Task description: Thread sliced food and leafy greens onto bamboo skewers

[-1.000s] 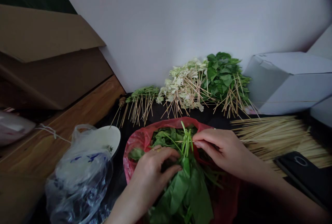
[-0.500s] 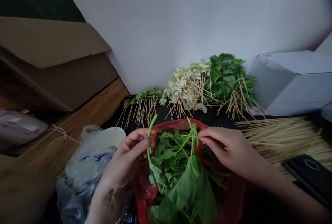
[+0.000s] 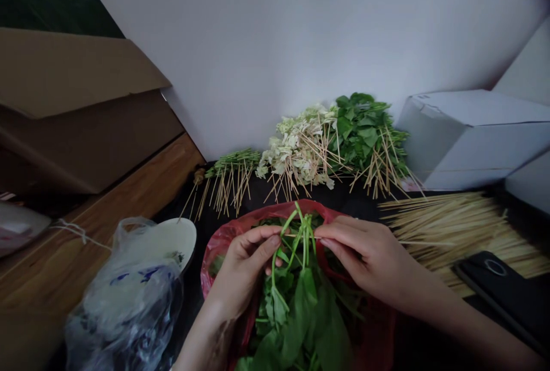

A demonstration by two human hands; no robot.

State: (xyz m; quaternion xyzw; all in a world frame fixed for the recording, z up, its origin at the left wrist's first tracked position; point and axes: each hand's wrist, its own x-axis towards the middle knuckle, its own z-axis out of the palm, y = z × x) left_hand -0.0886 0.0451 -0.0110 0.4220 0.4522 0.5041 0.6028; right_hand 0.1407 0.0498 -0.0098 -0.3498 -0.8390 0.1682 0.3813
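Note:
Pinched between finger and thumb of my left hand (image 3: 253,253) is a green leafy stem (image 3: 275,262), its leaf hanging down. My right hand (image 3: 365,251) grips a thin wooden skewer (image 3: 318,237), which runs through several green stems (image 3: 305,233) with large leaves below them. The skewer's tip reaches the stem at my left fingertips. Beneath both hands lies a red plastic bag (image 3: 219,239) filled with loose leafy greens (image 3: 275,351).
Skewered green stalks (image 3: 236,159), pale leaves (image 3: 296,147) and dark leaves (image 3: 361,125) lie along the wall. Bare skewers (image 3: 429,222) and a phone (image 3: 501,285) are at right, a white box (image 3: 472,130) behind. A plate (image 3: 189,239) and plastic bag (image 3: 124,308) are at left, beside a cardboard box (image 3: 86,130).
My left hand has moved right with its stem, up to the skewer's tip. My right hand has stayed close to its place. The view has shifted slightly.

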